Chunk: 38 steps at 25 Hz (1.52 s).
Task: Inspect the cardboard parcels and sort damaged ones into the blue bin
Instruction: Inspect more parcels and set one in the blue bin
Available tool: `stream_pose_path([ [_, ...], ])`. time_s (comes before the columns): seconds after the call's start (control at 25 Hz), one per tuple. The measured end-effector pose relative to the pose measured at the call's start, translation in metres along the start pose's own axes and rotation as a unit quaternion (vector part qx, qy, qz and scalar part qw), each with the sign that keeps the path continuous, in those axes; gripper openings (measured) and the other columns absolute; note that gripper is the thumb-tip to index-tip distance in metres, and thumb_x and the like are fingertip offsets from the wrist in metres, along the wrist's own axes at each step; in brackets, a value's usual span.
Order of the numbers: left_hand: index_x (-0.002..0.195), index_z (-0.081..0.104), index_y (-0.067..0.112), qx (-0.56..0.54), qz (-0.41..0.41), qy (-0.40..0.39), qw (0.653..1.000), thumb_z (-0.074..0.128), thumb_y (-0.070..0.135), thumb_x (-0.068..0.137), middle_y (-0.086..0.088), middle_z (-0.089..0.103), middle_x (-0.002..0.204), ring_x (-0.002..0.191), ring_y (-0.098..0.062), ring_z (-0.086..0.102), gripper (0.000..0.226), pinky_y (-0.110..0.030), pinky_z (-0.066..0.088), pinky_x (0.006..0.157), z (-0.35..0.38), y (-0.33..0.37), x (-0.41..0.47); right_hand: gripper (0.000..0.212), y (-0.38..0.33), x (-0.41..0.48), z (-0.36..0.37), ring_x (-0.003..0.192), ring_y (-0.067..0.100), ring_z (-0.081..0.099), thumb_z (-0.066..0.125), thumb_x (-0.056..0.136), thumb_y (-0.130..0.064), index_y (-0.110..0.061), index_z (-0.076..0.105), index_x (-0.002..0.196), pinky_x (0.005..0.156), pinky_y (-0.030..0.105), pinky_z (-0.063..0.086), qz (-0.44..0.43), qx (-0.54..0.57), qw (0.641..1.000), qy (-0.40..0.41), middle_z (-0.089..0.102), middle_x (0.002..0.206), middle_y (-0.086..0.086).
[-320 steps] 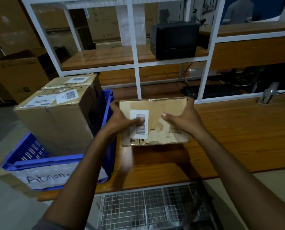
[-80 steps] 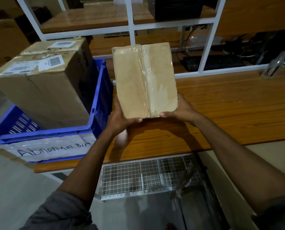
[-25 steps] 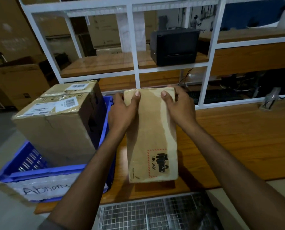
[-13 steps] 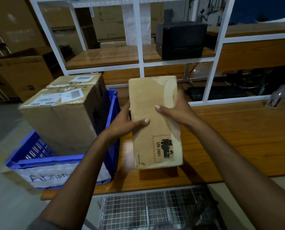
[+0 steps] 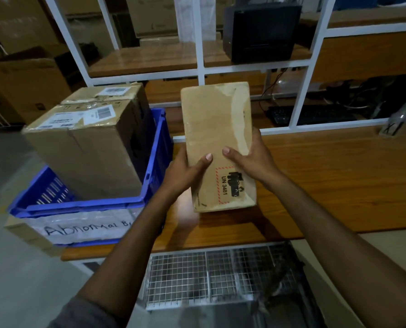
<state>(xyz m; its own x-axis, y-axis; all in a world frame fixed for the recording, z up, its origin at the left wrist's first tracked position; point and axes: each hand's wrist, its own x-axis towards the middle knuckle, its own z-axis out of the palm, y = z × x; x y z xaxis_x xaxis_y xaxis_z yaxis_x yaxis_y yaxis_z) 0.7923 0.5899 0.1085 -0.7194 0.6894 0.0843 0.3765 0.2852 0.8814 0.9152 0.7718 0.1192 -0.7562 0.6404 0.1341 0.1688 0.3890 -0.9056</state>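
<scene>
The flat brown cardboard parcel (image 5: 211, 119) is up in the air, just above the wooden counter (image 5: 339, 174), standing tall and tipped a little. The left hand (image 5: 185, 171) grips its left edge and the right hand (image 5: 251, 159) grips its right edge. Both thumbs press on the front and the fingers curl round behind.

The job now looks like checking this parcel. It is best to turn it slowly and look at every side, corner and edge. A paler patch (image 5: 241, 119) runs down the upper right side; it could be tape or a tear, and I cannot tell which, so it needs a close look. The red dashed mark (image 5: 228, 183) means gentle hands and no squeezing.

The blue plastic bin (image 5: 154, 162) sits just to the left, nearly filled by a big brown cardboard box (image 5: 86, 150). A damaged parcel probably has to rest on top.
</scene>
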Motion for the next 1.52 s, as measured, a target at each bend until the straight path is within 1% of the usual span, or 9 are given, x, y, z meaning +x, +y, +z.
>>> stream_pose_path([
  [0.16,0.162,0.005,0.033,-0.019,-0.046,-0.08,0.996,0.086,0.035,0.085,0.012,0.055,0.138,0.118,-0.005,0.061,0.112,-0.016,0.057,0.076,0.015,-0.017,-0.011,0.103,0.024,-0.016,-0.002,0.122,0.021,0.06,0.092,0.076,-0.027,-0.029,0.022,0.152,0.085,0.035,0.057,0.06,-0.024,0.996,-0.056,0.058,0.13,-0.007],
  [0.28,0.154,0.025,0.027,0.006,-0.05,-0.007,0.999,0.085,0.044,0.084,0.003,0.06,0.14,0.121,-0.013,0.063,0.094,-0.021,0.056,0.081,0.024,-0.009,-0.015,0.085,0.031,-0.024,0.0,0.116,0.019,0.062,0.089,0.08,-0.036,-0.021,0.034,0.144,0.08,0.031,0.055,0.057,-0.048,0.997,-0.002,0.061,0.134,-0.001],
  [0.4,0.141,0.039,0.031,0.017,-0.02,0.038,0.999,0.086,0.063,0.075,0.017,0.063,0.121,0.111,-0.007,0.066,0.087,-0.035,0.06,0.09,0.016,-0.002,-0.009,0.095,0.031,-0.02,-0.016,0.113,0.011,0.064,0.094,0.072,-0.041,-0.027,0.038,0.147,0.091,0.039,0.059,0.043,0.009,0.999,0.004,0.065,0.129,-0.008],
  [0.56,0.151,0.041,0.031,-0.028,0.024,0.005,0.999,0.09,0.057,0.07,0.027,0.061,0.117,0.108,0.004,0.066,0.098,-0.014,0.058,0.077,0.019,0.004,-0.013,0.116,0.03,-0.025,-0.022,0.116,0.011,0.066,0.095,0.052,-0.057,-0.034,0.038,0.151,0.097,0.047,0.059,0.037,0.04,0.998,-0.012,0.066,0.131,-0.011],
  [0.68,0.152,0.043,0.026,-0.03,0.041,0.006,0.999,0.091,0.043,0.077,0.023,0.064,0.119,0.112,-0.002,0.067,0.091,-0.009,0.056,0.074,0.024,0.004,-0.008,0.106,0.028,-0.022,-0.023,0.112,0.009,0.066,0.098,0.06,-0.038,-0.032,0.04,0.15,0.096,0.044,0.06,0.028,0.044,0.999,0.003,0.066,0.125,-0.014],
  [0.88,0.157,0.03,0.028,-0.027,0.071,-0.057,0.995,0.095,0.031,0.075,0.022,0.056,0.136,0.121,0.007,0.057,0.104,-0.011,0.055,0.084,0.02,0.004,-0.004,0.118,0.03,-0.022,-0.033,0.123,0.008,0.063,0.093,0.069,-0.002,-0.035,0.025,0.159,0.096,0.035,0.06,0.002,0.068,0.993,-0.093,0.061,0.138,-0.011],
  [1.12,0.157,0.021,0.027,-0.033,0.105,-0.042,0.993,0.09,0.011,0.08,0.021,0.049,0.139,0.122,0.018,0.055,0.104,-0.012,0.056,0.084,0.031,-0.005,-0.009,0.124,0.037,-0.037,-0.029,0.13,0.006,0.055,0.098,0.064,-0.01,-0.036,0.023,0.159,0.098,0.035,0.057,-0.037,0.021,0.999,-0.029,0.054,0.144,-0.015],
  [1.44,0.164,0.001,0.031,0.032,0.175,-0.025,0.984,0.095,0.013,0.073,0.011,0.025,0.163,0.152,-0.009,0.034,0.132,-0.036,0.05,0.113,0.024,-0.016,-0.002,0.125,0.036,-0.02,-0.027,0.142,0.018,0.038,0.099,0.061,-0.02,-0.038,0.02,0.155,0.11,0.055,0.049,-0.036,-0.04,0.998,0.035,0.037,0.147,-0.008],
  [1.52,0.166,-0.007,0.032,0.03,0.162,-0.029,0.986,0.093,0.013,0.076,0.008,0.021,0.168,0.152,-0.007,0.035,0.136,-0.032,0.05,0.111,0.021,-0.015,-0.002,0.12,0.037,-0.022,-0.026,0.139,0.015,0.039,0.098,0.064,-0.026,-0.043,0.023,0.156,0.11,0.053,0.049,-0.055,-0.036,0.997,0.035,0.038,0.144,-0.012],
])
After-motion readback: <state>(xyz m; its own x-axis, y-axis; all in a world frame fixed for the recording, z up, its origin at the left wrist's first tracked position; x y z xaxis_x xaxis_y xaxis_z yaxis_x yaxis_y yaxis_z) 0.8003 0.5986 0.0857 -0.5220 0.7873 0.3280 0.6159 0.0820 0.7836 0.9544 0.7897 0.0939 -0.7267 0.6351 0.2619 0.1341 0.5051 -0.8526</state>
